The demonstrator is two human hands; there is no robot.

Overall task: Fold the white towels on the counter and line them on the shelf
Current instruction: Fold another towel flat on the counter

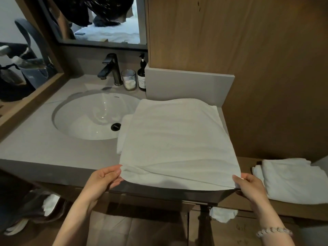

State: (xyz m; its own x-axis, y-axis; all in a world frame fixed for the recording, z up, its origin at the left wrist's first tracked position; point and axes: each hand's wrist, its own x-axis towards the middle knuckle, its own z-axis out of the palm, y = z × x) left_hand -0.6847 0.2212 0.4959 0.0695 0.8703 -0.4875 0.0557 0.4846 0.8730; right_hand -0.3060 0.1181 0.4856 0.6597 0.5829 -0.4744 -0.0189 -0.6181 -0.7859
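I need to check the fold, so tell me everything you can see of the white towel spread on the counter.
The towel is white, soft-looking cloth, lying flat and roughly square on the grey counter, right of the sink. Layered edges along its near side suggest it is doubled. More white cloth shows under its left side. Its near edge reaches just past the counter's front, where the left hand pinches one corner and the right hand the other.

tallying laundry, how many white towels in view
4: held towel on the counter; second towel under its left edge; big towel overlapping small towel on the shelf. White cloth below may be more.
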